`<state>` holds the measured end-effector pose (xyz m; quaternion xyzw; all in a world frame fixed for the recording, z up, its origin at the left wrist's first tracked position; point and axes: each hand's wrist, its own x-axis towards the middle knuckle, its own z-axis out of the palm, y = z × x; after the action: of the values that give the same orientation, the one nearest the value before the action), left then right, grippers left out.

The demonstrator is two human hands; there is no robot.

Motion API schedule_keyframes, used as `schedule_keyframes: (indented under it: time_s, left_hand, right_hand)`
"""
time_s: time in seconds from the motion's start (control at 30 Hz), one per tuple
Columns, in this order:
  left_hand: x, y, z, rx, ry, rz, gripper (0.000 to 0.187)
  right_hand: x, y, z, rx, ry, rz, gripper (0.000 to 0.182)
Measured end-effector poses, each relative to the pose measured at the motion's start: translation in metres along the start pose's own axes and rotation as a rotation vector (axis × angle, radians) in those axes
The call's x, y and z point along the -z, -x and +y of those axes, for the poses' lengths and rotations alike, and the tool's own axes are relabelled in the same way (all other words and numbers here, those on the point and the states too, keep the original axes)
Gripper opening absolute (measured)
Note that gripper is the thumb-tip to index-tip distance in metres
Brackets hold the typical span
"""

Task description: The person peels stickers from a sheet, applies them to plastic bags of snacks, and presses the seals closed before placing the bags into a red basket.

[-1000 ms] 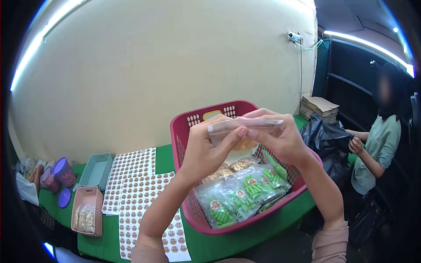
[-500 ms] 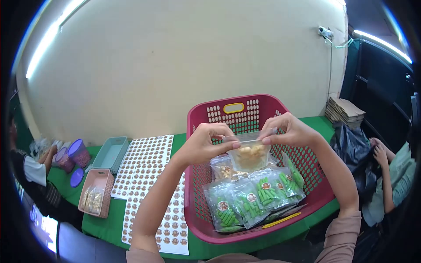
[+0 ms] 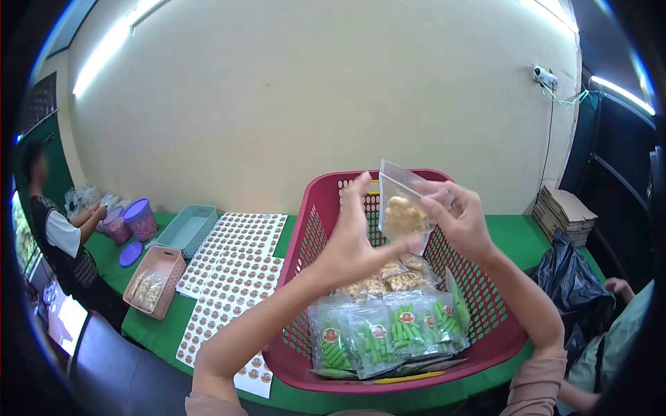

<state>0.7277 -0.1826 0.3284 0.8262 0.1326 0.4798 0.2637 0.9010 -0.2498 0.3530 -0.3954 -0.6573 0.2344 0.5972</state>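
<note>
A clear zip bag of pale yellow snack pieces (image 3: pixel 404 216) hangs tilted above the basket. My right hand (image 3: pixel 454 216) pinches it at its upper right edge. Left of the bag, my left hand (image 3: pixel 361 232) is open, thumb and fingers spread, holding nothing. Below both hands stands a dark red plastic basket (image 3: pixel 295 277) with holes in its walls. Inside it, several clear bags of green sticks (image 3: pixel 374 340) with round labels lie at the front. Bags of light brown snack (image 3: pixel 409 276) lie behind them.
Sheets of round stickers (image 3: pixel 229 277) lie left of the basket on the green table. Beyond are a pink basket with bags (image 3: pixel 177 277), a teal tray (image 3: pixel 201 239) and purple-lidded tubs (image 3: pixel 141 225). Flattened cardboard (image 3: pixel 565 211) and a black bag (image 3: pixel 565 270) are right. People stand at both sides.
My left hand has let go of the zip bag and spread open. My right hand keeps hold, and the bag has turned and tilted upward. The view has shifted.
</note>
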Motion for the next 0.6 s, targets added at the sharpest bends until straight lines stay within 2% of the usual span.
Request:
schedule_keyframes:
  time_s: [0.03, 0.07, 0.1, 0.17, 0.2, 0.23, 0.3, 0.33, 0.37, 0.43, 0.47, 0.53, 0.57, 0.6]
  left_hand:
    - [-0.004, 0.004, 0.004, -0.018, 0.005, -0.118, 0.110]
    - [-0.008, 0.007, 0.007, -0.002, 0.009, -0.213, 0.120]
    - [-0.014, 0.008, 0.008, 0.008, 0.004, -0.221, 0.120]
    - [-0.026, 0.011, 0.009, 0.027, 0.390, -0.187, 0.122]
    - [-0.029, 0.013, 0.006, -0.058, 0.351, -0.142, 0.102]
    - [-0.027, 0.013, 0.002, -0.047, 0.352, -0.156, 0.102]
    - [-0.014, 0.011, -0.004, 0.203, 0.572, -0.177, 0.068]
    - [-0.011, 0.012, -0.013, 0.191, 0.575, -0.156, 0.047]
    - [-0.011, 0.012, -0.015, 0.242, 0.596, -0.083, 0.042]
    - [-0.002, 0.008, -0.026, 0.060, 0.239, -0.088, 0.034]
    - [-0.004, 0.009, -0.027, 0.065, 0.246, -0.094, 0.034]
    - [-0.006, 0.010, -0.021, 0.124, 0.269, -0.104, 0.025]
    - [-0.008, 0.011, -0.020, 0.126, 0.275, -0.108, 0.025]
    - [-0.010, 0.012, -0.020, 0.153, 0.285, -0.120, 0.022]
  right_hand:
    - [-0.003, 0.004, 0.000, 0.000, -0.005, -0.007, 0.028]
    - [-0.008, 0.008, 0.001, 0.095, 0.069, -0.081, 0.027]
    - [-0.013, 0.013, 0.001, 0.188, 0.139, -0.150, 0.027]
    - [-0.022, 0.022, -0.004, 0.271, 0.241, -0.249, 0.027]
    - [-0.025, 0.023, -0.003, 0.202, 0.195, -0.229, 0.027]
    - [-0.019, 0.023, 0.001, 0.193, 0.186, -0.218, 0.027]
    - [0.000, 0.019, 0.008, 0.208, 0.356, -0.259, 0.028]
    - [0.005, 0.017, 0.010, 0.256, 0.433, -0.205, 0.033]
    - [0.005, 0.017, 0.011, 0.263, 0.463, -0.029, 0.036]
    - [0.007, 0.015, 0.021, 0.148, 0.347, 0.099, 0.044]
    - [0.009, 0.014, 0.022, 0.139, 0.350, 0.102, 0.044]
    - [0.014, 0.014, 0.021, -0.100, 0.029, -0.183, 0.055]
    - [0.013, 0.016, 0.023, -0.106, 0.031, -0.179, 0.055]
    - [0.010, 0.017, 0.026, -0.155, -0.048, -0.277, 0.055]
